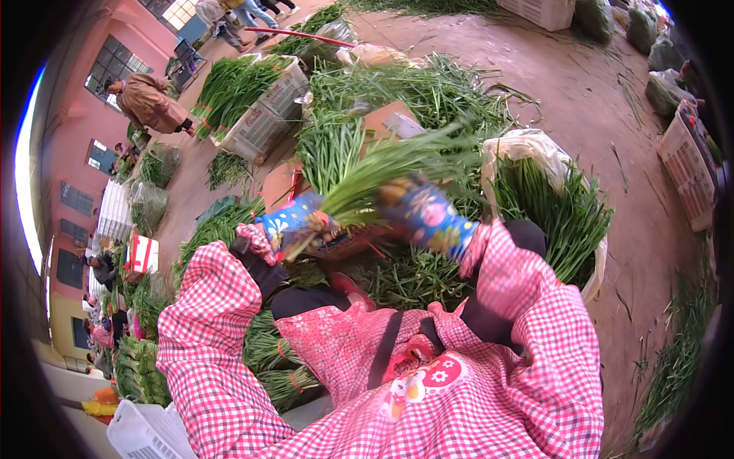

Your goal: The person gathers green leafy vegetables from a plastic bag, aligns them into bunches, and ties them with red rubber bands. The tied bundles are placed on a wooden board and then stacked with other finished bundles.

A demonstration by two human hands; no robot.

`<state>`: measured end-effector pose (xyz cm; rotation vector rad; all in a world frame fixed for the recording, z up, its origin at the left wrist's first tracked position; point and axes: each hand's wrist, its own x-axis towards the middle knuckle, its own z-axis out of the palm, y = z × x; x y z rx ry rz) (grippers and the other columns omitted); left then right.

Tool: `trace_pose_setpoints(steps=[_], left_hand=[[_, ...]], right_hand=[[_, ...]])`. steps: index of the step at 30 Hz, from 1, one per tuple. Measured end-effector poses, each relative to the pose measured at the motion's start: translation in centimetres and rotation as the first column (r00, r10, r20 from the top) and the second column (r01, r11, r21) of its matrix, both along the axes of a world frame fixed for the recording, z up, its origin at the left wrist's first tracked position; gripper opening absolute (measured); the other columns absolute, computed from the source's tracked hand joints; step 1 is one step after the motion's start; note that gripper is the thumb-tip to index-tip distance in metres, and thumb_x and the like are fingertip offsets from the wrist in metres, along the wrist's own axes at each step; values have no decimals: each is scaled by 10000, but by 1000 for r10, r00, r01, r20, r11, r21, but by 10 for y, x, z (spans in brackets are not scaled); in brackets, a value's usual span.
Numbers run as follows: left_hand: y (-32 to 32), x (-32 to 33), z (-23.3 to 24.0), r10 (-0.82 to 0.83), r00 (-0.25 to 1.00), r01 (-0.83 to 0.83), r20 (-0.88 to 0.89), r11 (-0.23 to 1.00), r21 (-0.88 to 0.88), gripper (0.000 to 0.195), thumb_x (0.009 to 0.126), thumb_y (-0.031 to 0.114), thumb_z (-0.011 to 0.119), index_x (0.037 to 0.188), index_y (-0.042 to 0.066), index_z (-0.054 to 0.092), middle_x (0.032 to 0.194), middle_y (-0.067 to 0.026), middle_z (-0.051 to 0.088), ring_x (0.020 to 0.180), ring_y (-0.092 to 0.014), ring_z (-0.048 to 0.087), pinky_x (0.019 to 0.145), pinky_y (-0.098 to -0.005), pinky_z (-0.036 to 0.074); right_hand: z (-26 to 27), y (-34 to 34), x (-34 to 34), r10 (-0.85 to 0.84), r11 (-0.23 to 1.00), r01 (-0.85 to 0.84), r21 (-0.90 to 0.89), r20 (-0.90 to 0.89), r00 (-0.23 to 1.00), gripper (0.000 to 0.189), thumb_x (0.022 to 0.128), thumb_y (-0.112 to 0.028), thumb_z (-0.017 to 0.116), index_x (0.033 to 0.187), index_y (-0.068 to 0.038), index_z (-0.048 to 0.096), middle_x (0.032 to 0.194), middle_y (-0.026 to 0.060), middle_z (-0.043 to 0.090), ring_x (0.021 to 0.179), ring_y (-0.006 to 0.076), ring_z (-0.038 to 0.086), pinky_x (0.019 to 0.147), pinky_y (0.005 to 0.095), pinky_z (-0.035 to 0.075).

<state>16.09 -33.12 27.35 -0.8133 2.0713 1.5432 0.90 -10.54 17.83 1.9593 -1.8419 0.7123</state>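
Note:
My left hand, in a blue flowered glove, grips a bunch of long green chive-like leaves by its pale stem end. The leaves fan out to the upper right, and their tips are blurred. My right hand, gloved alike, is beside the bunch on its right and is smeared by motion. Whether its fingers touch or hold any leaves is not clear. Under the bunch, more such leaves lie on a brown board or box, partly covered. Loose leaves cover the ground below my hands.
At right stands a plastic-lined container of upright greens. A white crate with tied bunches is at upper left. More tied bunches lie by my left leg. A person in a brown coat stands farther left, near a pink wall.

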Motion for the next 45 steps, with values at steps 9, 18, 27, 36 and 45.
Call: trace_pose_setpoints(steps=[9, 18, 27, 36, 45], left_hand=[[-51, 28, 57, 266, 952, -238, -151, 954, 181, 183, 846, 145, 644, 978, 22, 610, 668, -56, 617, 475, -125, 557, 402, -242, 439], [26, -21, 17, -520, 839, 1, -159, 294, -956, 362, 741, 169, 595, 1079, 39, 591, 898, -209, 646, 793, -332, 647, 707, -437, 508], [133, 1, -81, -519, 845, -3, -130, 238, -971, 127, 807, 123, 534, 910, 54, 559, 754, -106, 635, 663, -242, 664, 483, -382, 506], [61, 17, -83, -142, 888, -244, -438, 663, -708, 578, 785, 321, 629, 1224, -12, 457, 967, -224, 621, 927, -380, 610, 798, -440, 490], [-80, 1, -91, 186, 930, -306, -318, 871, -385, 598, 791, 485, 643, 1095, -27, 593, 1023, -259, 633, 991, -389, 599, 824, -414, 476]], right_hand=[[-35, 53, -57, -325, 675, -108, 730, 425, 845, 375, 787, -343, 667, 1099, -136, 648, 873, 101, 684, 822, 273, 662, 726, 364, 527], [-3, -10, 79, 132, 878, -292, -379, 779, -613, 606, 890, -346, 616, 1397, -121, 370, 1222, 78, 554, 1136, 214, 514, 952, 355, 418], [-61, 13, 27, 594, 804, 523, -284, 403, -696, 526, 850, -529, 573, 1214, -149, 559, 1212, 79, 588, 1086, 280, 559, 949, 480, 447], [-29, -119, -42, 381, 894, 67, -444, 671, -636, 288, 898, -261, 583, 1045, -16, 615, 934, 82, 664, 852, 232, 629, 805, 372, 519], [-39, -305, -56, -44, 943, -262, -203, 708, -705, 230, 923, -222, 537, 1019, -29, 618, 882, 98, 670, 777, 244, 647, 736, 384, 545]])
